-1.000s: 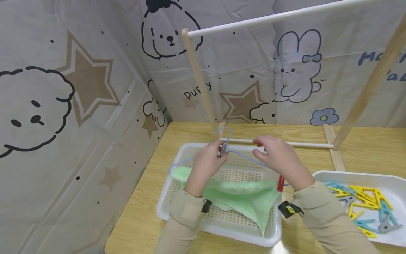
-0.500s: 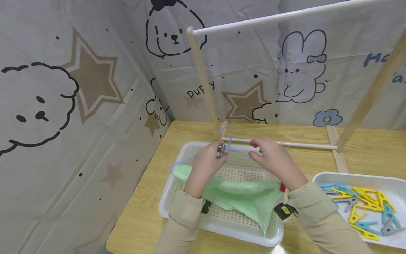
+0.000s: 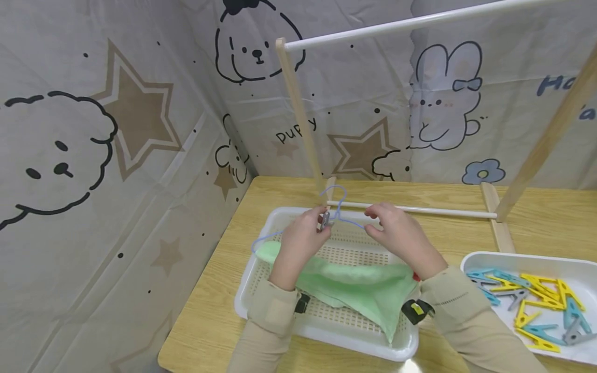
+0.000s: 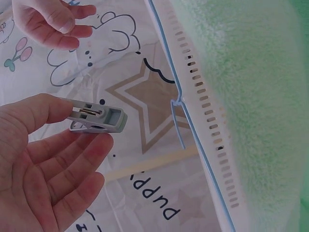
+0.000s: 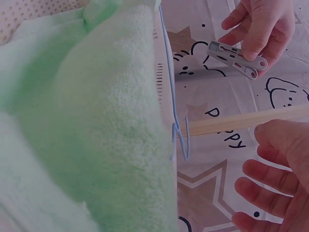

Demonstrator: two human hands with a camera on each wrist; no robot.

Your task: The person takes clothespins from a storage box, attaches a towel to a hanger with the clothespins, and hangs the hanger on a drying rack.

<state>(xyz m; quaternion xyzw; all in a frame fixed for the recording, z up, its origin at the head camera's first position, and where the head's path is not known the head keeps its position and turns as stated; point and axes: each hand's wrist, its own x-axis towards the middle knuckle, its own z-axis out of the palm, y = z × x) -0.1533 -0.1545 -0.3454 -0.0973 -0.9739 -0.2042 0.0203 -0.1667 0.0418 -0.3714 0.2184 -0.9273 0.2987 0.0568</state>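
Note:
Between thumb and fingers, my left hand (image 3: pixel 304 235) pinches a grey clothespin (image 4: pixel 104 118), held close to the neck of a blue wire hanger (image 3: pixel 345 194). My right hand (image 3: pixel 402 234) is beside the hanger's right arm, its fingers loosely bent; in the right wrist view nothing lies between them. A fluffy light green towel (image 3: pixel 359 277) hangs along the hanger's lower part, over a white perforated basket (image 3: pixel 347 353). At the towel's right corner a red clothespin (image 3: pixel 416 276) shows, mostly hidden by the right wrist.
At right, a white tray (image 3: pixel 578 260) holds several yellow, blue and grey clothespins (image 3: pixel 536 331). Behind the basket stands a wooden rack (image 3: pixel 298 98) with a white top rod (image 3: pixel 401 26) and a lower rod (image 3: pixel 438 211). Printed cloth walls (image 3: pixel 196 290) border the wooden table (image 3: pixel 205 311).
My right hand has moved slightly left, toward the left hand, and its wrist now covers most of the red clothespin. The left hand keeps hold of the grey clothespin.

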